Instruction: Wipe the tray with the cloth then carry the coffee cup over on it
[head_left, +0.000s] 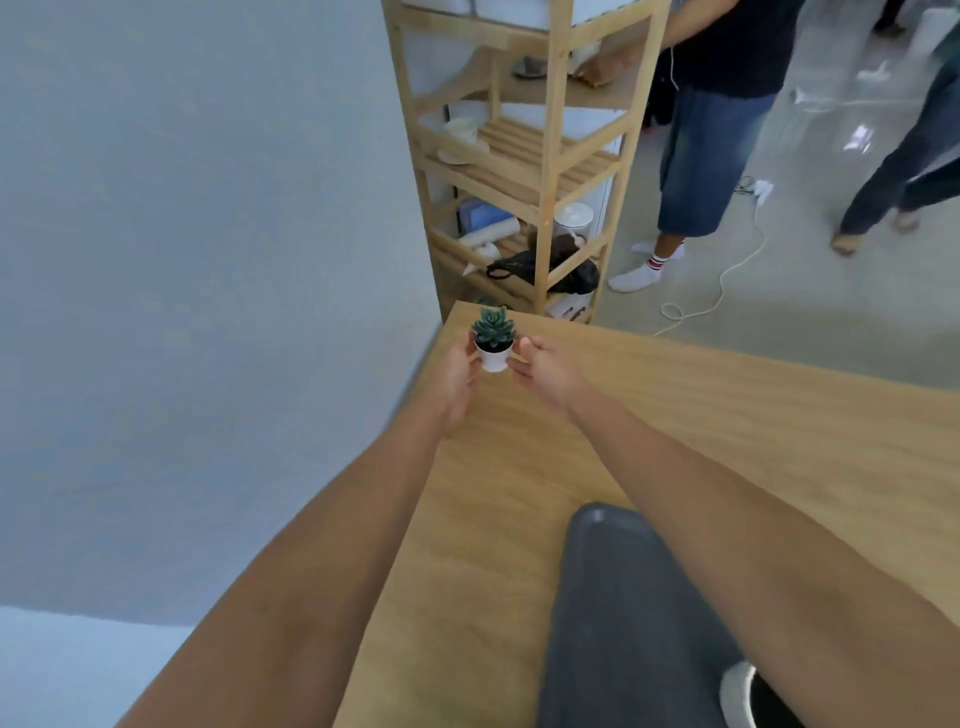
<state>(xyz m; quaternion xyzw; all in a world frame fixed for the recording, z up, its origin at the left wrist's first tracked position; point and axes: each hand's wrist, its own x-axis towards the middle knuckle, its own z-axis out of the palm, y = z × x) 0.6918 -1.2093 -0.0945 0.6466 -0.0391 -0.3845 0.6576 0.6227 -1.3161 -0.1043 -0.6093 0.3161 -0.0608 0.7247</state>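
A dark grey tray (613, 597) lies on the wooden table (753, 441) close to me. At its near right end a white coffee cup (735, 693) with dark contents shows, partly hidden by my right forearm. Both arms stretch to the table's far corner. There my left hand (460, 371) and my right hand (543, 366) clasp a small white pot with a green succulent (493, 345) from either side. The pot's base looks level with the table surface; I cannot tell whether it rests on it. No cloth is in view.
A tall wooden shelf unit (550, 156) with dishes, rolls and a black bag stands just past the table corner. A person (711, 130) reaches into it; another person's legs (893, 197) are at the right. A white cable (727, 280) trails on the floor. A grey wall (208, 260) borders the left.
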